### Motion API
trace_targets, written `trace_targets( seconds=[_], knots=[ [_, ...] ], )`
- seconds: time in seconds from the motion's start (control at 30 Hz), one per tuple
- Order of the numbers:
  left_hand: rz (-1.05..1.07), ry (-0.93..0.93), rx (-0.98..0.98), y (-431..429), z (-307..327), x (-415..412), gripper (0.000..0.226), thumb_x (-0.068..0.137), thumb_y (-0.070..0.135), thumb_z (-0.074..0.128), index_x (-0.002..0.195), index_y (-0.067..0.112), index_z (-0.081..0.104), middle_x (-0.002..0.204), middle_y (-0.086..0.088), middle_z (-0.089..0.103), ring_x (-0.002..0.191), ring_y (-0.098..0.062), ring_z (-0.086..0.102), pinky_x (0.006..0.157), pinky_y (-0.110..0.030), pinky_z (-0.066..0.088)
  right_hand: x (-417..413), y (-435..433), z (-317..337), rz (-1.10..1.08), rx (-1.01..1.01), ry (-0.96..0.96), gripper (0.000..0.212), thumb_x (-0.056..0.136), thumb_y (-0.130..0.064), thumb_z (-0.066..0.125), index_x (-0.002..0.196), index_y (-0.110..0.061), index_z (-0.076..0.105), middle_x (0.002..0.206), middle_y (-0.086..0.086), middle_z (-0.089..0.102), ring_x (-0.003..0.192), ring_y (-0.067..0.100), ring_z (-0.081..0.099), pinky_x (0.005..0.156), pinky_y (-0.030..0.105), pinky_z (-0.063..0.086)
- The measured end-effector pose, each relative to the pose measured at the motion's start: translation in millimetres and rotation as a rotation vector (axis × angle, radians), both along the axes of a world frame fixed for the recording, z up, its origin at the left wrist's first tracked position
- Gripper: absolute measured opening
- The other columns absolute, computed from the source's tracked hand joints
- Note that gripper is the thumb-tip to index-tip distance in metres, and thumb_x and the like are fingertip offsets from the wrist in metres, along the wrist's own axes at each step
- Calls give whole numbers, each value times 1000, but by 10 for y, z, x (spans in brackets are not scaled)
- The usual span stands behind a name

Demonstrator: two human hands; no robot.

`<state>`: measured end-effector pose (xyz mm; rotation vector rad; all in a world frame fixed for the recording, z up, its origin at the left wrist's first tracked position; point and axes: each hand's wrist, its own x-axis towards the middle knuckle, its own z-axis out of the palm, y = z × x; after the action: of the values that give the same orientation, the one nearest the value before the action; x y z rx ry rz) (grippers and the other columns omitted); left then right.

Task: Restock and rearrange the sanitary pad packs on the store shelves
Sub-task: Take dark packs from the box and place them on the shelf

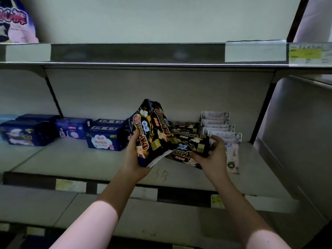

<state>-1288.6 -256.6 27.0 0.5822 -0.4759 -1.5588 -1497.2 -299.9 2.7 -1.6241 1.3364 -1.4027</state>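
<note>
My left hand (134, 157) grips a black pad pack (152, 133) marked 420, tilted upright above the middle shelf (80, 159). My right hand (210, 155) holds another black pack (190, 146) that lies flat on the shelf, fingers curled over its near edge. More black packs (185, 125) lie behind them. A row of pale pink packs (221, 126) stands just right of my right hand.
Dark blue pad packs (106, 137) sit at the left of the same shelf, with more blue packs (27, 130) further left. A purple-and-pink bag (14, 20) stands on the upper shelf at top left. Price labels (305, 53) line the shelf edges. A side panel closes the right.
</note>
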Motion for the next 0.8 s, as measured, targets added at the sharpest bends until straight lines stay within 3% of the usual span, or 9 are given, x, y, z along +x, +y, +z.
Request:
trace_targets(
  seconds=[0.03,0.13,0.23,0.3,0.37,0.47,0.67,0.73,0.8],
  knots=[
    [-7,-21,8,-31,-24,21,55,89,52,48,128,15,59,125,-13,64,113,-31,63,93,-44,52,42,-54,-12,-25,5,-1,76,70,-4,83,130,-3,37,110,-2,49,102,13,51,75,2,40],
    [-11,-34,45,-105,-89,93,46,90,49,49,116,15,65,115,-13,69,100,-30,69,91,-44,50,163,-215,-130,-102,33,64,68,66,-10,87,118,-7,44,107,1,57,101,19,57,85,27,49],
    [-8,-1,56,-214,-134,173,49,85,48,55,118,13,65,122,-15,66,108,-33,65,103,-47,43,270,-332,-231,-135,45,124,68,65,-15,87,120,-10,47,113,9,63,110,32,56,91,46,51],
    [-5,14,60,-295,-144,205,53,82,48,58,121,12,64,124,-16,64,113,-35,62,106,-48,40,321,-388,-238,-121,66,103,68,68,-12,84,126,-9,47,117,11,62,113,31,55,95,43,49],
    [-15,3,74,-379,-160,215,55,81,48,59,123,12,63,124,-16,65,115,-34,61,107,-48,40,334,-454,-240,-123,69,92,67,73,-9,81,131,-7,48,124,13,55,114,20,50,100,28,41],
    [4,-21,106,-450,-142,193,52,84,49,57,120,12,64,118,-14,68,106,-32,66,99,-45,46,342,-525,-239,-144,106,93,66,76,-5,76,135,-6,46,133,16,45,116,18,39,84,14,27],
    [17,-33,120,-561,-127,156,39,91,48,53,100,14,71,99,-10,74,80,-26,73,81,-40,52,459,-566,-249,-141,135,63,63,75,-6,74,133,-4,50,128,15,52,119,28,49,102,35,41],
    [25,-18,113,-592,-123,169,40,90,48,54,104,15,70,101,-10,74,82,-26,73,85,-41,52,469,-575,-239,-146,125,54,60,74,-6,73,130,-6,53,124,13,57,118,28,52,102,42,44],
    [8,-7,104,-635,-110,157,46,86,50,56,113,15,68,110,-11,71,92,-27,71,90,-40,52,461,-605,-222,-148,139,41,57,75,-5,72,129,-7,54,122,12,62,115,27,56,101,38,44]
  ],
)
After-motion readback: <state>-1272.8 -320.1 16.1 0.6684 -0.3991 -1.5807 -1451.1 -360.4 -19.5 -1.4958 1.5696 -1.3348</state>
